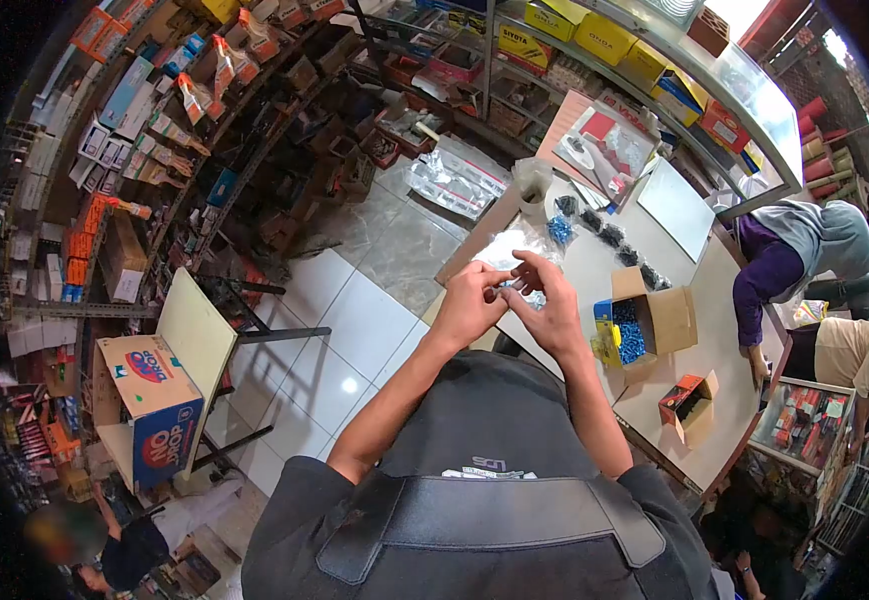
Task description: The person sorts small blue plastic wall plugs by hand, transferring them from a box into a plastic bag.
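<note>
My left hand (473, 305) and my right hand (549, 303) meet in front of my body at the table's near edge. Both have their fingers pinched on what looks like a small clear plastic bag (532, 297), mostly hidden by the fingers. Just beyond them lies a pile of clear plastic (517, 248). A bag of blue pieces (560, 231) and a row of small bags with dark contents (612, 236) stretch across the table (595, 275). Right of my hands, an open carton (667, 325) stands by a box of blue plugs (631, 333).
A smaller open box with dark pieces (688, 402) stands nearer the right edge. Papers and a white board (677, 208) lie at the back. A person in purple sleeves (770, 265) leans at the right side. A chair (195, 350) holding a carton stands left, before crowded shelves.
</note>
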Demonstrator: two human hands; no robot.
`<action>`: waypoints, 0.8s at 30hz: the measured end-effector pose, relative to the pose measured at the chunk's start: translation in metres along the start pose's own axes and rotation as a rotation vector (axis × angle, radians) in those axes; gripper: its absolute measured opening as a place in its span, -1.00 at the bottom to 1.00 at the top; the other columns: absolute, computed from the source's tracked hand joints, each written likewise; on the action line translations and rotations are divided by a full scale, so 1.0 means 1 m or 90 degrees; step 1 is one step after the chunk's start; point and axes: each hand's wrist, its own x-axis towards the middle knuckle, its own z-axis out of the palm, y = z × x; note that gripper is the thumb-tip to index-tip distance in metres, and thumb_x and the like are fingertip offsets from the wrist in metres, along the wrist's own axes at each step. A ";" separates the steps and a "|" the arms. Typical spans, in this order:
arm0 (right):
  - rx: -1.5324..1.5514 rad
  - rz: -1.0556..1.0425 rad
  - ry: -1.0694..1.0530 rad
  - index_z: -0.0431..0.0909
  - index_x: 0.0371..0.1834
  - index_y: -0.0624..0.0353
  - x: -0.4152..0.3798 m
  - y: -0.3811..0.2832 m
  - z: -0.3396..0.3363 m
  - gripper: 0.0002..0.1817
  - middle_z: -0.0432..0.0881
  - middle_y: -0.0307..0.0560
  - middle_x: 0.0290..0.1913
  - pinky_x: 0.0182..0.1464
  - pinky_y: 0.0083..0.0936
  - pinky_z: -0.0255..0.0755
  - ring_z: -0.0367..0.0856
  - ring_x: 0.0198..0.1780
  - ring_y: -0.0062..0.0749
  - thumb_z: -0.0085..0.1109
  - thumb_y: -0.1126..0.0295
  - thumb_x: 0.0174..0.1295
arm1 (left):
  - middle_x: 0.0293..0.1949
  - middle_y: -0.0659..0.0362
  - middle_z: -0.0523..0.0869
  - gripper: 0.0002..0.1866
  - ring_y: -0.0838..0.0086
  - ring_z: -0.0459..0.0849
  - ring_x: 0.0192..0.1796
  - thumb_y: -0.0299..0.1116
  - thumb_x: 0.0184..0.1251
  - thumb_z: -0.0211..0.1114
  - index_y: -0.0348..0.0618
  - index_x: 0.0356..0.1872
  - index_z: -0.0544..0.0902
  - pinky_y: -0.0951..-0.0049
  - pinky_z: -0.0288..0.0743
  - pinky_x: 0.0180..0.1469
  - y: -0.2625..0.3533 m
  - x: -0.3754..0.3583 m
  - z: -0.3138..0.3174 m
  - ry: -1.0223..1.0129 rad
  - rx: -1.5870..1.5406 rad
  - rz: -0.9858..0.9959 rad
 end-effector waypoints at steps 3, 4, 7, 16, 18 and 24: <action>0.010 -0.021 0.029 0.57 0.25 0.23 -0.001 -0.002 0.000 -0.51 0.69 0.01 -0.06 -0.08 -0.43 0.56 0.66 -0.16 -0.34 0.33 0.57 0.21 | -0.20 0.09 0.66 -0.64 0.48 0.68 -0.36 -0.52 0.19 0.35 -0.24 0.05 0.80 0.47 0.59 -0.25 -0.001 0.000 -0.001 0.004 -0.007 -0.005; 0.022 0.002 0.065 0.58 0.24 0.23 -0.002 0.007 -0.001 -0.54 0.69 0.02 -0.05 -0.07 -0.43 0.56 0.67 -0.16 -0.33 0.31 0.57 0.23 | -0.20 0.09 0.66 -0.63 0.49 0.68 -0.36 -0.53 0.18 0.34 -0.23 0.05 0.80 0.48 0.59 -0.25 -0.002 -0.001 -0.002 0.001 -0.001 -0.006; 0.034 0.056 0.130 0.61 0.16 0.24 -0.008 0.049 -0.006 -0.63 0.69 0.05 -0.04 -0.06 -0.42 0.57 0.69 -0.14 -0.30 0.22 0.60 0.27 | -0.21 0.09 0.66 -0.61 0.49 0.67 -0.36 -0.55 0.15 0.32 -0.23 0.05 0.80 0.48 0.59 -0.24 -0.003 -0.003 -0.003 0.008 -0.008 -0.017; -0.228 0.200 0.007 0.62 0.09 0.20 -0.063 0.179 -0.014 -0.54 0.63 0.13 -0.06 -0.06 -0.26 0.60 0.68 -0.12 -0.09 0.42 0.46 0.05 | -0.23 0.09 0.64 -0.59 0.50 0.66 -0.39 -0.54 0.15 0.31 -0.21 0.06 0.80 0.50 0.58 -0.25 -0.014 -0.009 -0.001 0.034 -0.032 -0.021; -0.197 0.226 -0.009 0.61 0.08 0.24 -0.068 0.174 -0.002 -0.53 0.60 0.14 -0.12 -0.02 -0.20 0.56 0.65 -0.12 0.00 0.44 0.46 0.04 | -0.23 0.09 0.64 -0.59 0.50 0.66 -0.39 -0.54 0.15 0.31 -0.21 0.06 0.80 0.50 0.58 -0.25 -0.013 -0.010 -0.001 0.031 -0.030 -0.026; -0.221 0.196 0.025 0.61 0.07 0.25 -0.070 0.169 0.018 -0.62 0.61 0.17 -0.09 0.02 -0.17 0.55 0.65 -0.09 0.10 0.39 0.49 0.17 | -0.26 0.10 0.62 -0.60 0.50 0.65 -0.39 -0.54 0.16 0.31 -0.21 0.07 0.80 0.50 0.56 -0.27 -0.012 -0.012 0.000 0.031 -0.035 -0.037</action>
